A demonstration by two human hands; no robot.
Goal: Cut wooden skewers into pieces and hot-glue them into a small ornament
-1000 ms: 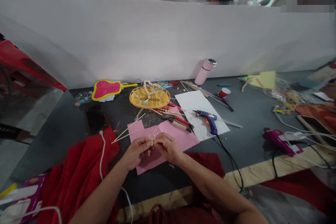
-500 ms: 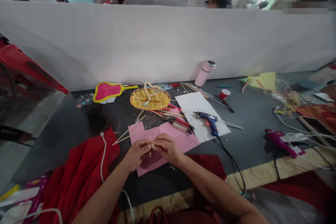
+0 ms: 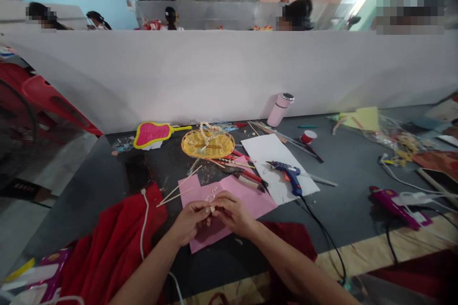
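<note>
My left hand [image 3: 192,221] and my right hand [image 3: 233,213] meet over a sheet of pink paper [image 3: 246,198]. Between their fingertips is a small cream-coloured piece [image 3: 212,209], too small to name; the fingers of both hands are closed on it. Several more little pale pieces [image 3: 212,192] lie on the paper just beyond my fingers. Thin wooden sticks [image 3: 177,191] rest at the paper's left side. Behind the paper sit pliers [image 3: 253,179] with red handles and an oval yellow wicker basket [image 3: 208,144] with a beaded strand over it.
A blue glue gun [image 3: 291,176] lies on white paper [image 3: 261,145], its cord trailing to the front edge. A pink flask [image 3: 280,110] stands by the white partition [image 3: 222,71]. Red cloth [image 3: 118,224], a dark phone [image 3: 137,173] and a pink-yellow fan [image 3: 153,134] are leftward; a purple power strip [image 3: 399,206] is rightward.
The camera view has tilted up a little, so the table sits lower and slightly rightward. Both hands keep their place over the pink paper, with the small piece still between the fingertips.
</note>
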